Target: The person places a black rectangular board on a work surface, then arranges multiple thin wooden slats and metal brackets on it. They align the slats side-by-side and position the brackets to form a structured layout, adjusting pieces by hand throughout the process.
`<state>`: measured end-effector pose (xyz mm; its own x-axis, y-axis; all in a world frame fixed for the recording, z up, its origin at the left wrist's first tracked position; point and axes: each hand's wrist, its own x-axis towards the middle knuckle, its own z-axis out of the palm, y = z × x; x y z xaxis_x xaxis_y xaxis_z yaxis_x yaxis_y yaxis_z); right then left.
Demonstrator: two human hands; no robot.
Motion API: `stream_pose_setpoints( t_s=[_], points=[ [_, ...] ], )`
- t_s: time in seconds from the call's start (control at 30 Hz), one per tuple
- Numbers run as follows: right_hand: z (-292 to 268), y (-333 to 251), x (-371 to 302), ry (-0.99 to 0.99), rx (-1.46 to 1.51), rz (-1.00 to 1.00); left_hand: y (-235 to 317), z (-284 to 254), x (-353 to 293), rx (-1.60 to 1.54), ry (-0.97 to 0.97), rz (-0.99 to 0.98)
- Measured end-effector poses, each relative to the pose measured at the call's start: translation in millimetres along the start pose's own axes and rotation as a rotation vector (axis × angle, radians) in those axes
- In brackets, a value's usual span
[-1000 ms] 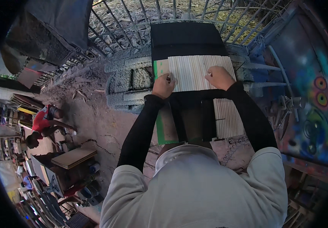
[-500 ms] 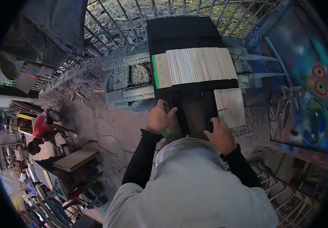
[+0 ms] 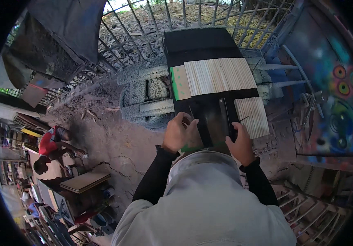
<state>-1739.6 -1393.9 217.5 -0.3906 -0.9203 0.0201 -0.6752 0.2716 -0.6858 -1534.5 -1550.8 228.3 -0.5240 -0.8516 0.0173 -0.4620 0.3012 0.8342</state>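
A black board (image 3: 203, 40) lies on a grey textured stand, covered partly by a row of pale wooden strips (image 3: 219, 76). A second, smaller batch of striped strips (image 3: 253, 117) sits at its right edge. Close to my body, two narrow black strips run front to back with a dark brownish surface (image 3: 215, 127) between them. My left hand (image 3: 178, 133) has its fingers curled at the left black strip (image 3: 203, 133). My right hand (image 3: 242, 145) pinches the near part of the right black strip (image 3: 224, 112). My fingers partly hide both strips.
Green-edged tan board (image 3: 180, 84) borders the pale strips. The stand (image 3: 148, 92) extends left; metal bars (image 3: 164, 18) rise behind. A paint-splashed panel (image 3: 340, 98) stands at right. On the left, a person in red (image 3: 47, 143) bends beside stacked boards (image 3: 84, 182).
The whole view has shifted slightly. The right black strip now looks narrower and tilted, with my right fingers closed around its near part. My left fingers have drawn closer together.
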Motion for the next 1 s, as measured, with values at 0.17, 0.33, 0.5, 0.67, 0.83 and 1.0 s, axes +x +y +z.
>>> stream_pose_setpoints(
  t_s=[0.17, 0.33, 0.5, 0.67, 0.83, 1.0],
  points=[
    [-5.9, -34.0, 45.6, -0.384, 1.121, 0.246, 11.7, 15.9, 13.7, -0.437, 0.125, 0.062],
    [30.7, -33.5, 94.8, -0.515, 1.493, 0.158, 22.2, 5.2, 58.1, -0.113, 0.152, 0.076],
    [61.7, -17.8, 128.9, -0.259, 0.985, 0.075, -1.5, 3.8, 113.7, 0.036, 0.247, -0.048],
    [38.0, -12.9, 104.2, -0.192, 0.661, -0.083, -19.0, 4.4, 152.7, 0.420, 0.257, -0.071],
    [15.8, -8.7, 71.9, -0.214, 0.535, -0.108, -35.6, 19.6, 175.7, 0.547, 0.166, -0.169],
    [6.4, -3.2, 63.4, -0.235, 0.485, -0.199, -35.2, 28.1, 175.3, 0.646, 0.169, -0.118]
  ],
)
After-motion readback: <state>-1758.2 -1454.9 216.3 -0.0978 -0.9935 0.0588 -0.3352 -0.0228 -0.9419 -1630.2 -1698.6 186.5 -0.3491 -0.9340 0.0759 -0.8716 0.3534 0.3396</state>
